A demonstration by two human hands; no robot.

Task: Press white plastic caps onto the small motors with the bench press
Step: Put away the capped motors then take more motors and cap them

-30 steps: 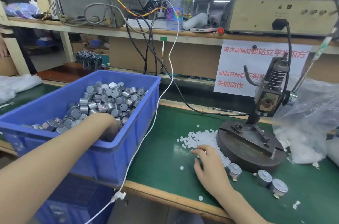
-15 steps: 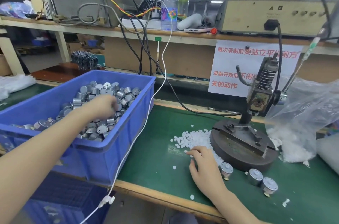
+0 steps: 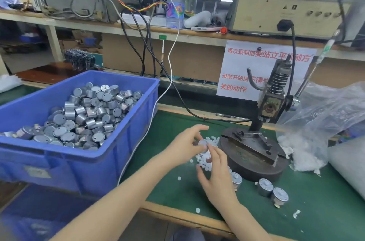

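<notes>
My left hand [image 3: 185, 147] holds a small silver motor [image 3: 202, 143] over the loose white caps [image 3: 205, 158] on the green mat. My right hand [image 3: 217, 176] is just below it, its fingertips at the motor's face; whether they pinch a cap I cannot tell. The bench press [image 3: 254, 148] with its round dark base stands just right of both hands. Three motors [image 3: 265, 187] stand on the mat in front of the base. A blue bin [image 3: 110, 163] on the left holds several bare motors.
A clear plastic bag [image 3: 324, 120] of white caps lies right of the press. A white cable [image 3: 167, 86] and black cables run down from the shelf beside the bin. The press lever [image 3: 314, 69] slants up to the right. The table's wooden front edge [image 3: 177, 214] is near.
My left hand left the blue bin with a motor and came over to the cap pile. My right hand lifted from the caps to meet the motor.
</notes>
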